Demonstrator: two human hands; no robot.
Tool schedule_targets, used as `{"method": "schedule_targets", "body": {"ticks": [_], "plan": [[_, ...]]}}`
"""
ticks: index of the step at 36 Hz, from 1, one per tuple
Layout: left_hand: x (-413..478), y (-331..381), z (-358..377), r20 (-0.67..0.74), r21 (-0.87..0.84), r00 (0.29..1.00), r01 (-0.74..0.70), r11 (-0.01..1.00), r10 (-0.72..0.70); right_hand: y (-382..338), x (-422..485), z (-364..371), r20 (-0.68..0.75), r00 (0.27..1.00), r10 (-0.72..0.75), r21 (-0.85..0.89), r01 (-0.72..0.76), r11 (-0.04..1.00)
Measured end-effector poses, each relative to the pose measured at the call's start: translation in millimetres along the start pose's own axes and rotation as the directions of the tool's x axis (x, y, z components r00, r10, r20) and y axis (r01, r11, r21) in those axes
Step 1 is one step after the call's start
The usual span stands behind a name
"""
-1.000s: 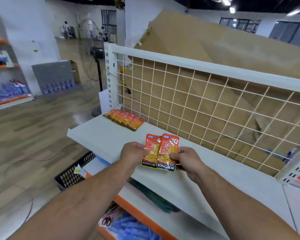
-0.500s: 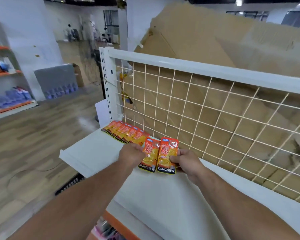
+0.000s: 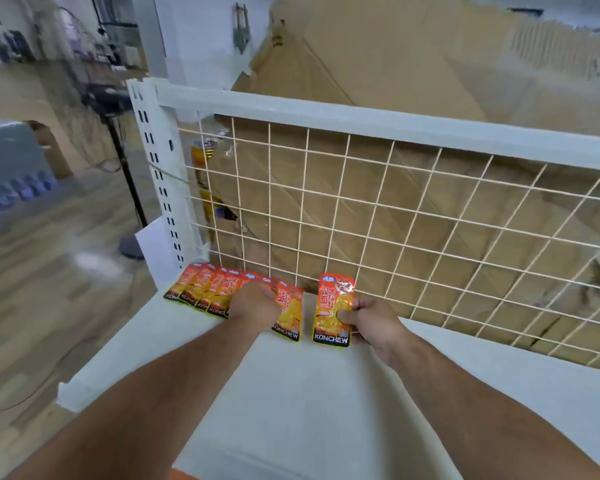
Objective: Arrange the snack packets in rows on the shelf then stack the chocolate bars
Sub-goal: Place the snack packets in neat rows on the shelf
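Observation:
Several orange Konchew snack packets (image 3: 205,289) lie in an overlapping row at the back left of the white shelf (image 3: 291,393), against the wire grid. My left hand (image 3: 253,303) holds one more packet (image 3: 290,317) down at the right end of that row, fingers curled over its left edge. A little to the right, my right hand (image 3: 371,323) pinches a separate packet (image 3: 333,308) by its right edge, thumb on its face. No chocolate bars are in view.
A white wire grid back panel (image 3: 395,220) with a thick top rail closes the shelf's rear, with brown cardboard (image 3: 378,64) behind it. A slotted white upright (image 3: 156,174) stands at the left end. Beyond the shelf's left edge is wooden floor and a fan stand (image 3: 125,188).
Both hands carried the two packets leftward to the row at the back. The left packet now adjoins the row, and the two packets have come apart with a gap between them.

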State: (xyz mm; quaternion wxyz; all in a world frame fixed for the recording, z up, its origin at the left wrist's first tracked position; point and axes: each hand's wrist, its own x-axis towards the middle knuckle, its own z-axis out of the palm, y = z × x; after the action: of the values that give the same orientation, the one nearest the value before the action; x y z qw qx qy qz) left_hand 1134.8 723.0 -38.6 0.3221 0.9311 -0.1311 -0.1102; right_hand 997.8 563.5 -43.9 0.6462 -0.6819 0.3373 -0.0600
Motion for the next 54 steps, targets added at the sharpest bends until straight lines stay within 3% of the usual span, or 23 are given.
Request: {"method": "schedule_targets", "body": {"ticks": [6, 25, 31, 39, 54], "plan": [[23, -7, 1, 0.087, 0.184, 0.989, -0.135, 0.974, 0.121, 1, 6, 15, -0.077, 0.997, 0.020, 0.004, -0.019, 1.000], [43, -13, -1, 0.181, 0.330, 0.952, -0.296, 0.896, 0.248, -1, 3, 35, -0.198, 0.979, 0.053, -0.002, -0.055, 0.999], [37, -14, -3, 0.126, 0.334, 0.932, -0.362, 0.870, 0.339, 0, 4, 40, -0.214, 0.975, 0.053, -0.035, -0.062, 0.997], [43, -19, -10, -0.005, 0.360, 0.819, -0.534, 0.765, 0.574, -2, 15, 50, -0.186, 0.979, 0.084, -0.111, -0.106, 0.988], [41, -26, -19, 0.033, 0.369, 0.839, -0.515, 0.773, 0.543, -15, 33, 73, -0.208, 0.970, 0.122, -0.287, -0.180, 0.941]]}}
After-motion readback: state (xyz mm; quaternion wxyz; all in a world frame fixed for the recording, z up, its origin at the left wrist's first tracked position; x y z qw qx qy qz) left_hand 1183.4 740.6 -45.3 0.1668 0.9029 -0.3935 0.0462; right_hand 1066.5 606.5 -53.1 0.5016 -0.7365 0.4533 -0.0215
